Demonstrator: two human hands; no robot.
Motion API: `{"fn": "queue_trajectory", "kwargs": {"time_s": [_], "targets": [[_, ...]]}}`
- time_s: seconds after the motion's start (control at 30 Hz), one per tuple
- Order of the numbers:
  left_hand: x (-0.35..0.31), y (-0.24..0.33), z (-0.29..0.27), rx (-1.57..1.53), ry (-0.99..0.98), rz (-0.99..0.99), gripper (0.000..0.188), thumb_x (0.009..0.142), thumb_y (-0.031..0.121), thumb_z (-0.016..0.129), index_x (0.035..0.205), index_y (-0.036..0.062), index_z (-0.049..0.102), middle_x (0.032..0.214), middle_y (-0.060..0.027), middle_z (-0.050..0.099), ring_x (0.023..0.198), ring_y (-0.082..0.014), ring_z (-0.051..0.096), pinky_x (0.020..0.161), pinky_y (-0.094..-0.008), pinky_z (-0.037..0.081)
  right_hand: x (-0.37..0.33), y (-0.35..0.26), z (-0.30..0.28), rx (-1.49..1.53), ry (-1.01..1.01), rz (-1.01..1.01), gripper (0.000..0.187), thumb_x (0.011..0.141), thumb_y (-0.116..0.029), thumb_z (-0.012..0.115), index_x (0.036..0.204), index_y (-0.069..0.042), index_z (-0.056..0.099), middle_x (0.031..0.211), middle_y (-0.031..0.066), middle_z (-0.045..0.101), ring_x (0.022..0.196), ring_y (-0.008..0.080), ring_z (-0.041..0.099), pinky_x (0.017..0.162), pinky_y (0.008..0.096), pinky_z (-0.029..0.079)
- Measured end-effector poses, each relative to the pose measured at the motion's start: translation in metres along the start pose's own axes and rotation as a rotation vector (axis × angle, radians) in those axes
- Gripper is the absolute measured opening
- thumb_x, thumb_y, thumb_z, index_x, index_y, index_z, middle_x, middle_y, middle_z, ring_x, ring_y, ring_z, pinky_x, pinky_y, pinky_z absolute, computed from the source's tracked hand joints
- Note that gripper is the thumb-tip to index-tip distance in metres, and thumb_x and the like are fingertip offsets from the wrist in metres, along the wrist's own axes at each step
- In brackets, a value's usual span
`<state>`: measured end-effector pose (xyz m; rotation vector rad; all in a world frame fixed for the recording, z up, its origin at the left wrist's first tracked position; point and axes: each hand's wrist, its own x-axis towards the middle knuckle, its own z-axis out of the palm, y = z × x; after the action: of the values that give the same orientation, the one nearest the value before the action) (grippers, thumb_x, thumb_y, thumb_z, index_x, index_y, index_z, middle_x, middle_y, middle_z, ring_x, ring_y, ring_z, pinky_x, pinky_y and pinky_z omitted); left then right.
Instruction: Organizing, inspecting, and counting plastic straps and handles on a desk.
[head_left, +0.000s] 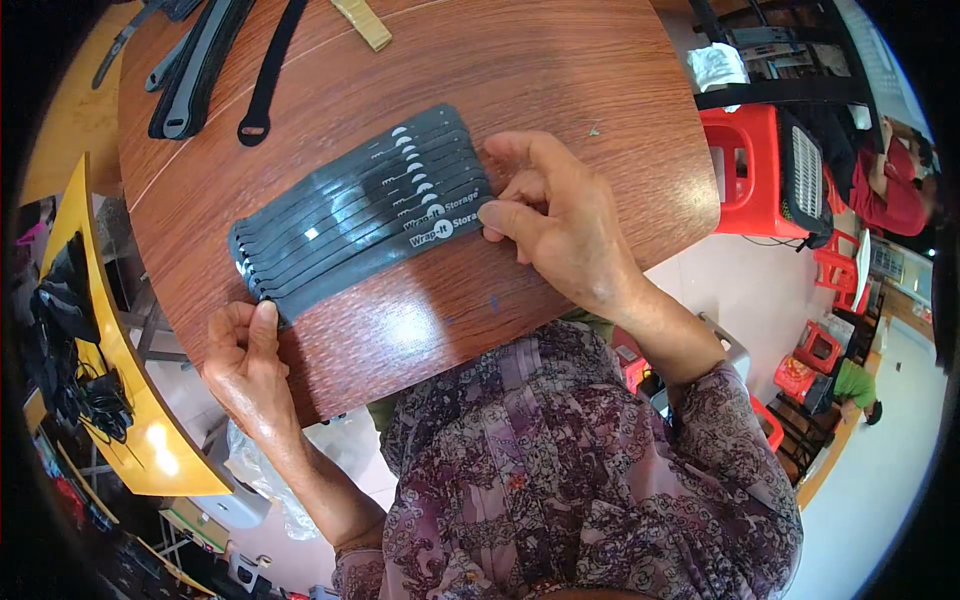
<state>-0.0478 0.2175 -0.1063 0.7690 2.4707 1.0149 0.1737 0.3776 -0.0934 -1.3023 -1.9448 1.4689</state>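
A fanned stack of dark, glossy plastic bags (340,205) with white print lies slantwise on the wooden table, each one overlapping the one behind it. My left hand (248,362) is closed at the near left corner, thumb and fingertips pinching the edge of the nearest bags. At the other end, my right hand (560,215) grips the printed edge between thumb and curled fingers. Whether it holds one bag or several, I cannot tell. Beyond the stack on the left lie black and grey straps (200,75) with slotted rounded ends, and a single black strap (270,80) beside them.
The round-cornered brown table (610,80) carries a tan strip (362,22) at its far edge. Left of it stands a yellow board (150,420) with black cables (100,400). Red stools (742,175) stand at right; farther off are a person in red (895,185) and another in green (853,383).
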Motion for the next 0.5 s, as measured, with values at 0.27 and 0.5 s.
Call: {"fn": "queue_trajectory", "kwargs": {"time_s": [0.27,0.5], "targets": [[-0.0008,-0.0006,0.0011,-0.011,0.0,-0.004,0.014,0.082,0.012,0.067,0.076,0.0021,0.059,0.056,0.0005,0.049,0.045,-0.005,0.038,0.036,-0.0206,0.03,0.0024,-0.0002,0.0022,-0.141,0.035,-0.029,0.041,0.079,-0.001,0.061,0.117,0.004,0.048,0.065,0.0084,0.063,0.061,0.0111,0.059,0.055,0.0239,0.045],[-0.0019,0.0,0.0023,-0.074,0.002,0.003,0.014,0.083,0.011,0.066,0.076,0.0022,0.058,0.056,0.0013,0.047,0.044,-0.0043,0.036,0.036,-0.0203,0.027,0.0038,-0.0001,0.0029,-0.183,0.037,-0.035,0.039,0.078,-0.001,0.062,0.115,0.005,0.049,0.064,0.0086,0.063,0.062,0.0115,0.059,0.057,0.0237,0.045]]}}
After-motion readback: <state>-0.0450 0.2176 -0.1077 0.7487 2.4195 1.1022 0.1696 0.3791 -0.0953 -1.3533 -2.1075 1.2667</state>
